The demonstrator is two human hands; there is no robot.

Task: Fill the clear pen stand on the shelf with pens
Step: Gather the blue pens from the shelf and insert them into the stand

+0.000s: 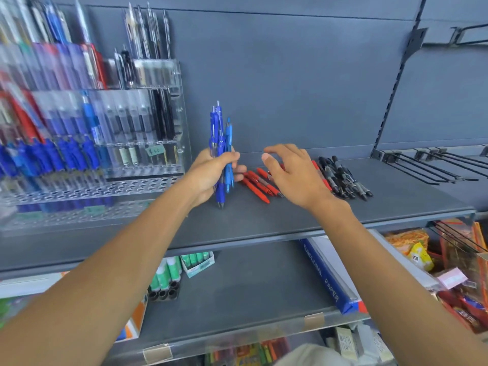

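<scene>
My left hand (211, 175) grips a bunch of blue pens (220, 143) upright, their tips just above the grey shelf (264, 220). My right hand (293, 175) hovers with relaxed, spread fingers over a loose pile of red pens (257, 184) lying on the shelf, holding nothing. A pile of black pens (343, 180) lies further right. The clear tiered pen stand (148, 180) stands at the left of the shelf, its upper tiers holding blue, clear and black pens; its front rows of holes show open slots.
Metal display hooks (427, 167) stick out at the right. Below the shelf lie glue sticks (166, 276), a blue paper pack (327, 276) and packaged goods (449, 273). The grey back panel rises behind the pens.
</scene>
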